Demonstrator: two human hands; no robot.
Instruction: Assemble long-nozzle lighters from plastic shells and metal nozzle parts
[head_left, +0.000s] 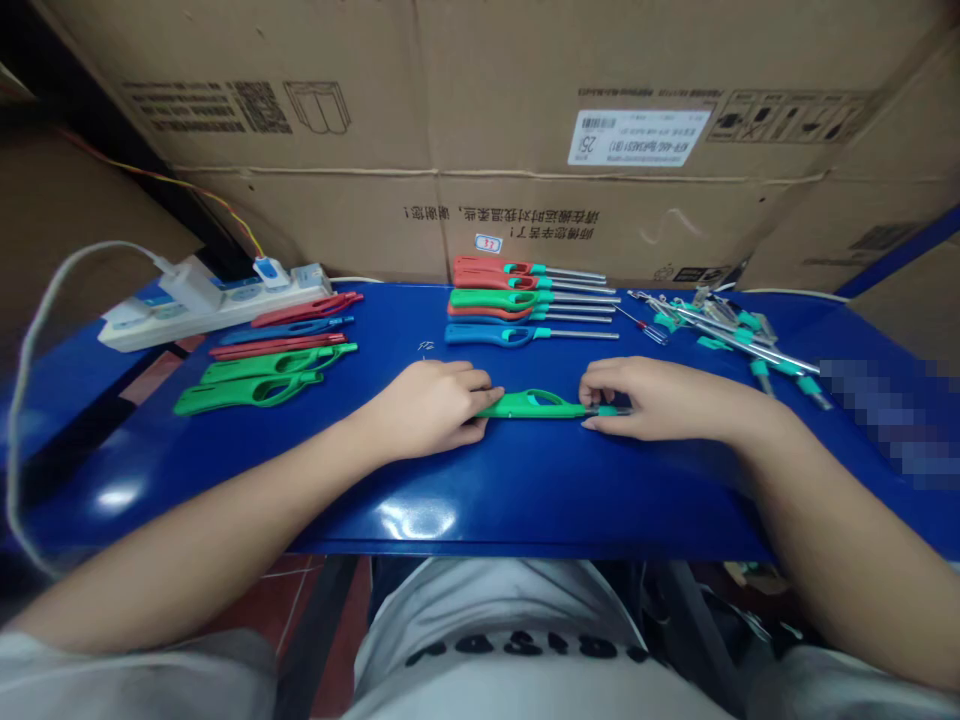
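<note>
"Left hand (439, 408)?"
"Fingers closed on the casing (525, 410), on the worker's side of the lighters (487, 299). Hold steady."
"Right hand (660, 398)?"
"Fingers curled, slightly parted about the tube (609, 410); whether gripping, I can't tell. Keep tube and casing aligned."

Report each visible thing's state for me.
Green plastic handle: held, pointing right
Bare left hand: closed on the handle's left end
Bare right hand: curled around the handle's teal-and-metal tip, grip unclear
Multicoloured plastic handles at left: no rods fitted
Multicoloured plastic handles in centre: silver rods fitted
Silver-and-teal parts: heaped
White plastic power strip: plugs inserted
</note>
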